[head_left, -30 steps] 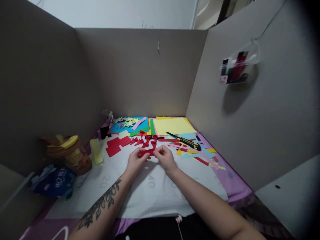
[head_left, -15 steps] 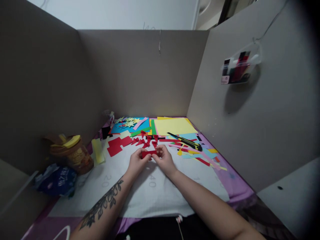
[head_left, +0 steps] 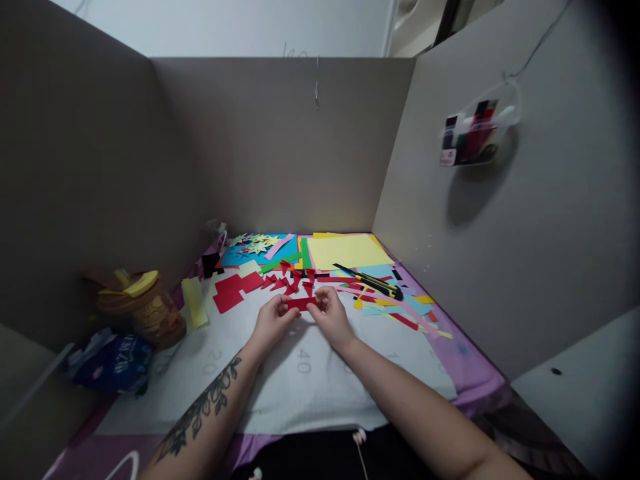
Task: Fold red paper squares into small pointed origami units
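Note:
A small folded strip of red paper (head_left: 301, 304) is stretched between my two hands above the white sheet. My left hand (head_left: 273, 321) pinches its left end, and my right hand (head_left: 333, 317) grips the right end, thumb in front. Just beyond my fingers lie several small folded red paper pieces (head_left: 293, 283). Flat red paper squares (head_left: 230, 293) rest to the left of them. A black and yellow utility knife (head_left: 375, 283) lies to the right with its blade pointing away, on top of coloured paper strips (head_left: 400, 312).
Yellow sheets (head_left: 350, 252) and a blue sheet with pale paper stars (head_left: 257, 245) lie at the back. A brown cup with a yellow lid (head_left: 145, 310) and a blue packet (head_left: 110, 363) stand left. Grey panels (head_left: 285, 147) enclose three sides; a clear bag (head_left: 475, 133) hangs right.
Slightly more of the red strip shows between my hands, and my right fingers have shifted a little along its end. The whole view has moved slightly.

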The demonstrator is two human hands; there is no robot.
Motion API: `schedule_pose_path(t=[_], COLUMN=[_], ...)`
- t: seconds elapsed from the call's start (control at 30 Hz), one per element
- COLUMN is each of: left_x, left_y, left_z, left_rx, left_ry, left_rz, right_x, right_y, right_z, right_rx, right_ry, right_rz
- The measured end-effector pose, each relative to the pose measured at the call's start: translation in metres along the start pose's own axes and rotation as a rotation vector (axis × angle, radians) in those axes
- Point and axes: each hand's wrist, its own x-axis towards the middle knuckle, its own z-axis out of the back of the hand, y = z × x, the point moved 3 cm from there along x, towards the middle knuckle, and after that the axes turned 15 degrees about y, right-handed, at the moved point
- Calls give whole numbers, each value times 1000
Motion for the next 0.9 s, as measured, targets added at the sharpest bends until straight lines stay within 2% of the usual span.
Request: schedule_pose_path(t=[0.23,0.43,0.73,0.9], left_x=[1,1,-3,-3], left_y=[0,3,4,2], left_z=[7,2,-2,1], left_rx=[40,74,296,293], left_ry=[-37,-53,-81,-70], left_rz=[-23,-91,-152,-153], right_x=[0,1,-1,0], right_y=[2,6,6,6], right_z=[2,-10,-7,-8], right_rx=[14,196,2,72], right_ry=[-6,125,82,141], right_rz=[-10,-1,-49,-66])
